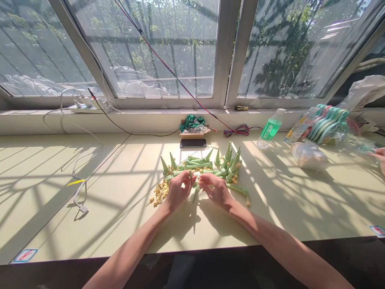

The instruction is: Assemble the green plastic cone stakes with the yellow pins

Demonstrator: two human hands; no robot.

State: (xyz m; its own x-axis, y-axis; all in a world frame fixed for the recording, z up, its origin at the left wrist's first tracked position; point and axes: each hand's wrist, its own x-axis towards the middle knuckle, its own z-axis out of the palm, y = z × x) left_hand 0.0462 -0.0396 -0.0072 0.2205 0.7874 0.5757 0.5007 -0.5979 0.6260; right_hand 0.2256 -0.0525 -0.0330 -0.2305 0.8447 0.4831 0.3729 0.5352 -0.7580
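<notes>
In the middle of the table, my left hand [179, 189] pinches a pale green plastic spike [195, 194], whose tapered end hangs down below the fingers. My right hand [217, 189] meets it at the spike's upper part, thumb and fingers pressed together; what they hold is too small to make out. Just beyond both hands lies a heap of green spikes [231, 168], some standing point up and others on their sides. Small yellow plastic pieces [161, 192] lie in a loose pile beside my left hand, with more among the spikes.
Behind the heap are a black phone [193, 143] and a small box [192, 130] with green material. A bottle [270, 128], a clear bag [309, 154] and pastel hangers [329, 122] stand right. Another person's hand [379, 156] shows at the right edge. A white cable [80, 192] lies left.
</notes>
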